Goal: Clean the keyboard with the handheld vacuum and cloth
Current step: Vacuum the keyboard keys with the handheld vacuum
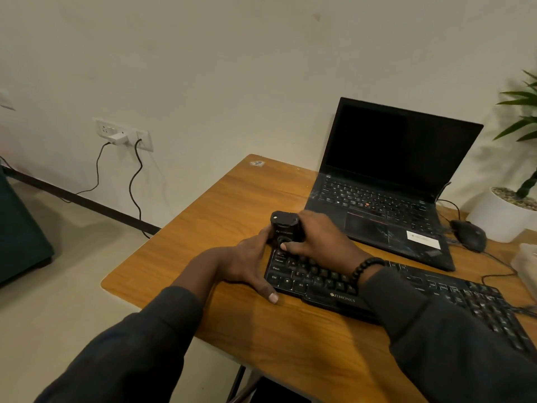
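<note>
Right hand (316, 239) wraps the handheld vacuum (284, 228), thumb on its button; left hand (247, 266) steadies the Zebronics keyboard (406, 292) at 9 o'clock. Light, rigid: grip mid-body.

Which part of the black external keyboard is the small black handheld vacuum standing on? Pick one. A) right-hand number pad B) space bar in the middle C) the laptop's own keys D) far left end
D: the small black handheld vacuum, gripped by the right hand, stands on the black external keyboard's far left end, which the left hand steadies.
</note>
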